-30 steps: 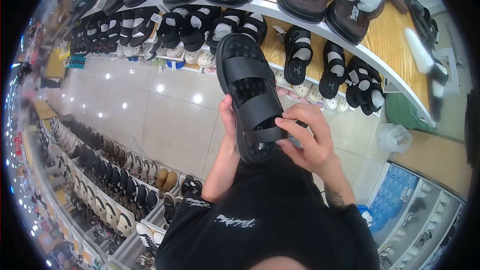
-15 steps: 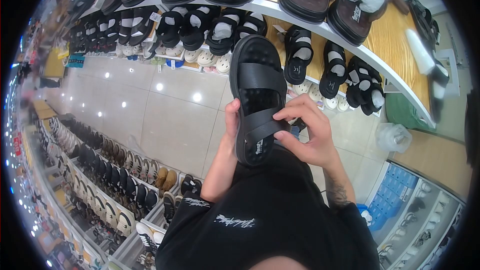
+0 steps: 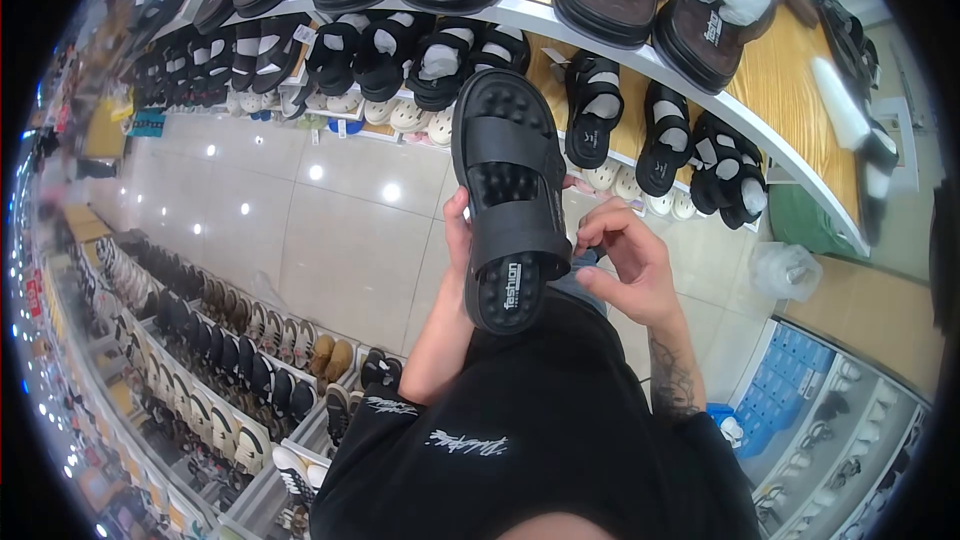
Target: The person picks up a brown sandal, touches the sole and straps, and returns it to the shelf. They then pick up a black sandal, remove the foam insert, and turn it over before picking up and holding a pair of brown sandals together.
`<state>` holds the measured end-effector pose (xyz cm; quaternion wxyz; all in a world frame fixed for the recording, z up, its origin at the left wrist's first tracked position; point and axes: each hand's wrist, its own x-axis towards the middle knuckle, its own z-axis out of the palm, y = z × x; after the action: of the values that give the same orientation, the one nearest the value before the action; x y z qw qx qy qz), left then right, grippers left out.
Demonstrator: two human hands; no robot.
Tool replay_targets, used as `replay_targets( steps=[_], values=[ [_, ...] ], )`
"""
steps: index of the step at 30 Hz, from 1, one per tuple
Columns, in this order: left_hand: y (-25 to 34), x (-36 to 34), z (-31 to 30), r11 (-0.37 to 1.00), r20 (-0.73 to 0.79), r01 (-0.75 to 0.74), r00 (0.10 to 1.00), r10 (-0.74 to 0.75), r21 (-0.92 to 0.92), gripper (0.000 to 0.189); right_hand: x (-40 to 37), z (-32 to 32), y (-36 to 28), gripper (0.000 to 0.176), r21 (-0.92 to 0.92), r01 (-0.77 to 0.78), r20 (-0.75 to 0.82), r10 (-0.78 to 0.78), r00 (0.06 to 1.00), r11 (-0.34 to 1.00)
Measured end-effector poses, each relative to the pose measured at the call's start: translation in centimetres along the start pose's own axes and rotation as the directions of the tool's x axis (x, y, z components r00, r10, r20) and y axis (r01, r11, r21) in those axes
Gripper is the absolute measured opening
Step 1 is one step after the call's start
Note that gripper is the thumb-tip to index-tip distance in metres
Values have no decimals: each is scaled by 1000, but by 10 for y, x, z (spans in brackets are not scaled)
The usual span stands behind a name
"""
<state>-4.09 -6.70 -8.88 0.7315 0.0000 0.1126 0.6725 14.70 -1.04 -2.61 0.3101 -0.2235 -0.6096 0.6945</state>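
A black two-strap slide sandal (image 3: 512, 202) is held upright in front of my chest, its footbed facing me and the white "fashion" print near the lower end. My left hand (image 3: 458, 230) grips it from the left edge and from behind, with the thumb showing at the left and a fingertip showing at the right edge. Just right of the sandal is my right hand (image 3: 628, 265), its fingers curled and thumb apart, touching nothing that I can see. The lower strap stands raised at its right side.
A curved display shelf (image 3: 740, 105) with black and brown sandals runs across the top. Racks of shoes (image 3: 225, 340) stand at the lower left. Blue boxes (image 3: 790, 370) and a rack of light shoes are at the lower right. A clear plastic bag (image 3: 785, 272) is at the right.
My right hand has let go of the lower strap and moved slightly right. The sandal has turned a little, and a fingertip of my left hand now shows at its right edge.
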Motion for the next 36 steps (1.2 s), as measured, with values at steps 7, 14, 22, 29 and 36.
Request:
replay_targets(
  steps=[7,14,22,29,36],
  values=[
    [-6,2,19,995,-30,-1,1000,4,98,105,3,1,7,34,-79,-21,-55,16,998,997],
    [-8,2,13,982,-81,37,996,-22,186,103,10,7,-16,43,-374,171,-32,-197,980,912],
    [-11,-3,-4,967,-118,81,992,-54,243,95,20,22,-20,35,-568,175,-131,-298,946,804],
    [-8,8,-12,995,164,-36,985,50,-88,98,-19,27,11,40,-434,-5,-390,-183,902,901],
    [-7,9,1,972,193,-159,973,125,174,94,-36,38,35,51,234,-430,-105,462,881,872]
  ],
)
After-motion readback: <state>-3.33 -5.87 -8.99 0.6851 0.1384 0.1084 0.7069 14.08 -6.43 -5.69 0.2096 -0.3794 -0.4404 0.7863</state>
